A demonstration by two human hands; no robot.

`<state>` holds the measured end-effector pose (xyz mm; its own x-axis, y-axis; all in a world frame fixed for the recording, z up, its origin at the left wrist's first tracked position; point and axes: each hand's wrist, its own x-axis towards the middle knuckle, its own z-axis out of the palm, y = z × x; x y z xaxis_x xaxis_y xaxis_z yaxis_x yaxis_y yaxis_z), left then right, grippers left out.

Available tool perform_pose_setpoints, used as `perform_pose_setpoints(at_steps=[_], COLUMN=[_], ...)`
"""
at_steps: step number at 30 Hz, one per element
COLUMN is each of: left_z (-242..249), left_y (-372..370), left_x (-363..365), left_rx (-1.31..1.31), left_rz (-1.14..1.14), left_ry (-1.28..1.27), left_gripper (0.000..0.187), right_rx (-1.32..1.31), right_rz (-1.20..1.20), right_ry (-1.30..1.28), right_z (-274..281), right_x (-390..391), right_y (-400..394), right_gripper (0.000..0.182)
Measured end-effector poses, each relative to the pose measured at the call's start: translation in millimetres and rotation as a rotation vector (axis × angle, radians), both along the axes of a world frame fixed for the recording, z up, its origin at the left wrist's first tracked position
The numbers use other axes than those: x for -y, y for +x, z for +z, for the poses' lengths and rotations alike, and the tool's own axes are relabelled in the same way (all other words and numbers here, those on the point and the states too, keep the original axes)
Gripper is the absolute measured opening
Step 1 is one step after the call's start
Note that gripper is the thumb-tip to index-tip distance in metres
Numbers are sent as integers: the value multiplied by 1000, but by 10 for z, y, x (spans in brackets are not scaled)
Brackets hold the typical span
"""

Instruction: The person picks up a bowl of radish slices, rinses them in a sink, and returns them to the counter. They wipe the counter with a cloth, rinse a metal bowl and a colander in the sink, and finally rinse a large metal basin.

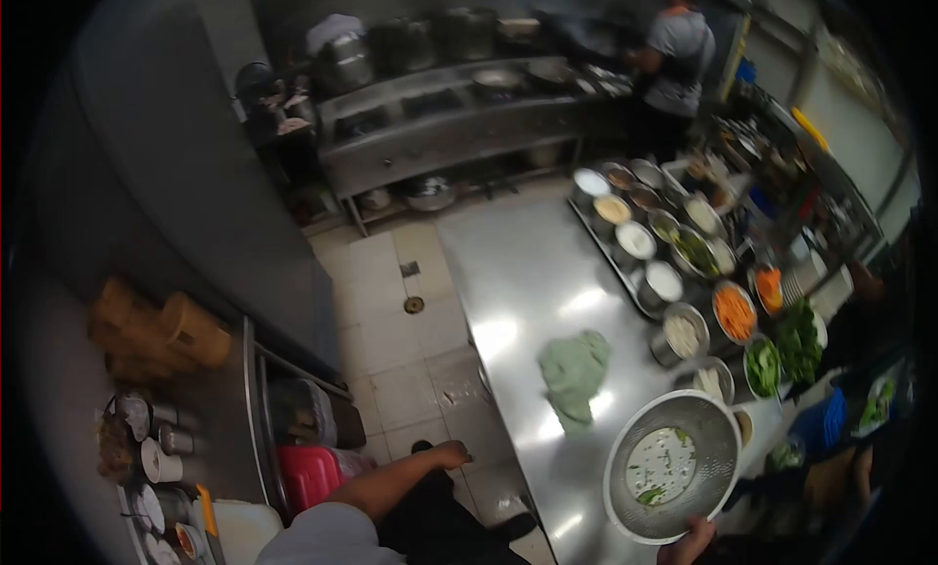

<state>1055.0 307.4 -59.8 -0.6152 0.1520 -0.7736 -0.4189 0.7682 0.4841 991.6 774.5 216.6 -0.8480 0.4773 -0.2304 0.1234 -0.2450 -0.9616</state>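
My right hand (696,541) grips the near rim of a metal colander (720,457), its fingers closed on the edge. The colander is tilted toward me over the right side of the steel table. Green leaf bits (653,495) cling to its pale, perforated bottom. My left hand (451,456) hangs at the table's left, over the floor, with its fingers curled and nothing visible in them. A crumpled green cloth (575,374) lies on the table (508,262) beyond the colander.
Metal containers of carrot strips (734,312), leafy greens (762,365) and white pieces (681,336) line the table's right side. A stove counter (449,135) runs along the back, where another person (679,62) stands. A red bin (311,475) is at my left.
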Motion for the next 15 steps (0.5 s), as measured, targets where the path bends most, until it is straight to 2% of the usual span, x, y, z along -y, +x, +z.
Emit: perform_pose_setpoints(at_steps=[2,3,4,5,6,7,9,10,11,13,14,15], left_z=[455,788,1171,1520,1713,2002,2470,2556,2633,2961,2988,2923], left_y=[-90,-149,-244,-259,-274,-297,-279,-268,-233,-209,-207,-219], left_x=[557,788,1037,1261,1461,1659,1971,2143,2311,2571,2731,2898], left_rx=[-205,-229,-258,-320,-368,-441,-558,-556,-560,-751,-805,-817], left_rz=[367,469,572,617,629,577,606,688,773,940,1038,1046], left_ry=[141,298,455,608,816,994,1057,1155,1244,1011,942,934], left_gripper=[65,67,69,70,74,77,81,79,78,71,61,61], right_rx=[149,189,91,8,61,130,149,109,118,92,76,57], right_rz=[46,120,217,308,445,452,564,650,716,872,941,1013], right_ry=[40,78,-20,-119,-145,-218,-217,-256,-296,-275,-299,-327], right_z=[257,78,-37,-112,-14,46,78,92,33,205,269,304], right_x=[912,1115,1516,1904,2307,2754,3463,3804,4104,4689,4965,5175], right_y=[-24,-83,-206,-269,-329,-364,-460,-532,-623,-749,-803,-882], right_gripper=[40,47,45,43,43,39,31,29,41,43,43,44])
